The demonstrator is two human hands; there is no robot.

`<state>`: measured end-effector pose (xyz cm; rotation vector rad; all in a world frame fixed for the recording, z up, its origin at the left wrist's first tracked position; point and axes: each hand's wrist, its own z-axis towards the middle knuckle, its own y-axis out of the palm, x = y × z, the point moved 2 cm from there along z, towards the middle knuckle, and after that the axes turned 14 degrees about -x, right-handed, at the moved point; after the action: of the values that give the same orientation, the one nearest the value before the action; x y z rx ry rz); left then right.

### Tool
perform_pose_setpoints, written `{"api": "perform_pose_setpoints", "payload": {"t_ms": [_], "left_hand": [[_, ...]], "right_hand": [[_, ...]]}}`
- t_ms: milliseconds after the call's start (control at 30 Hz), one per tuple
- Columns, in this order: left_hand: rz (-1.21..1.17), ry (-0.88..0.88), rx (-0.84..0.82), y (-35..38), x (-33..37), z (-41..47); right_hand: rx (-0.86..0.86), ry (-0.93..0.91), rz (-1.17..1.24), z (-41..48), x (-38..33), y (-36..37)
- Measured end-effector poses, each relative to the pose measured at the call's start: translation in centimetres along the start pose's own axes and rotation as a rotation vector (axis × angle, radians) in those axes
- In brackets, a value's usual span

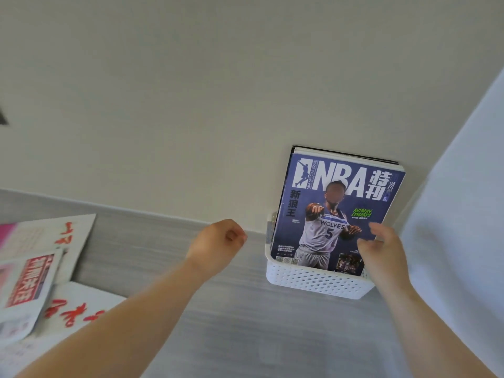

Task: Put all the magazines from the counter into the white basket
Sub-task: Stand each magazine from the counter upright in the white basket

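We log the basket [313,285] on the counter [245,336], toward its right end, backed against the wall [191,105] and just beside a tall panel [463,214] on its right. Magazines stand upright in it: the NBA magazine [338,214] in front, further magazines [346,157] behind it, next to the wall. A pile of magazines [30,282] lies flat and overlapping at the counter's left. Our left hand [218,241] hangs between pile and basket, and our right hand [381,249] is before the basket's right corner.

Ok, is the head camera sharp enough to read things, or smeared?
Head view: the NBA magazine in the white basket reads sharply; the papers at left are blurred; light is soft and even, no glare; the counter looks tilted.
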<state>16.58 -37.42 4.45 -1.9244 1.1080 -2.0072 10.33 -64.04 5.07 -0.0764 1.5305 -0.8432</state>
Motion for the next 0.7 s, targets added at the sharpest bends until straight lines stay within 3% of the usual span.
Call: {"api": "perform_pose_setpoints", "payload": {"t_ms": [167,333,567,700], "left_hand": [[-0.126,-0.047,0.111,-4.2,-6.3,-9.5],[-0.18,-0.237,0.251,-8.5,-14.3,-17.4],[-0.106,-0.462,0.263,-14.2,-24.3,-25.9],[-0.074,-0.526,0.25,-17.5,-27.9,-28.1]], "right_hand": [[-0.166,-0.07,-0.051,-5.5,-3.5,5.5],[-0.319,-0.097,-0.057,-11.8,-5.8,13.1],[-0.49,-0.015,-0.084,-21.2,-7.8,26.0],[-0.576,-0.14,-0.199,-25.9,-9.9,32.6]]}}
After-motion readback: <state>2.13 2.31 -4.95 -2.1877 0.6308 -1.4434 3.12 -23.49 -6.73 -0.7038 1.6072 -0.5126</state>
